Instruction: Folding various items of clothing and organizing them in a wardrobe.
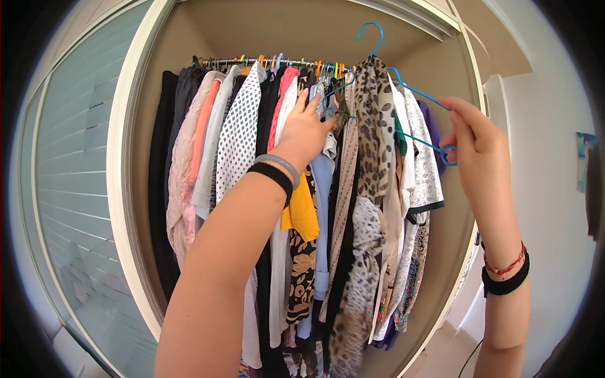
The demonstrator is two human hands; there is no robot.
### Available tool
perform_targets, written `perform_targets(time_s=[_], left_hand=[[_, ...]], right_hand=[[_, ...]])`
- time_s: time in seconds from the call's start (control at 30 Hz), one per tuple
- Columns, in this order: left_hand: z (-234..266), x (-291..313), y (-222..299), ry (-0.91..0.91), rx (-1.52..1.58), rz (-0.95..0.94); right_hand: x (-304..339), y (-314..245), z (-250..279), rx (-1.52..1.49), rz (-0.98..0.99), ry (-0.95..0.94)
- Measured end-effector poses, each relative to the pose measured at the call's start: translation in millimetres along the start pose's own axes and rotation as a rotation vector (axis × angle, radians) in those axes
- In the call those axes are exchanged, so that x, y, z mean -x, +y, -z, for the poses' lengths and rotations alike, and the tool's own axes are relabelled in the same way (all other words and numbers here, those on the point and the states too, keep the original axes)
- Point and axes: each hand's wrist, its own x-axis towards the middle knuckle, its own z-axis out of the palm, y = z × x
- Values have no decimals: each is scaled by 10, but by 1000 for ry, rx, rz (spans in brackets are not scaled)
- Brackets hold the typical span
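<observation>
My right hand (472, 135) is closed around the right end of a blue wire hanger (413, 88), thumb and fingers pinching the wire. The hanger's hook points up, above the clothes rail and apart from it. A long leopard-print scarf (377, 101) is draped over the hanger and hangs down, its lower part paler and spotted. My left hand (305, 129) reaches in with fingers spread, by the hanger's left end and against the hanging clothes. Right below it hangs a yellow garment (301, 208). What the left fingertips touch is partly hidden.
A full row of garments hangs from the metal rail (220, 62) inside the wardrobe, among them a white patterned shirt (239, 138) and a black garment (162, 183). A frosted glass sliding door (85, 170) stands at left. The wardrobe's pale frame (120, 157) borders the opening.
</observation>
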Motion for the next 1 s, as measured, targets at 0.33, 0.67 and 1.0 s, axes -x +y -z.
perform_targets(time_s=[0.33, 0.67, 1.0], left_hand=[[265, 34, -62, -253, -68, -53], [-175, 48, -142, -14, -90, -45], [110, 108, -172, -77, -52, -54]], right_hand=[[-329, -68, -456, 495, 388, 3], [-362, -464, -981, -553, -156, -362], [-359, -163, -809, -121, -3, -51]])
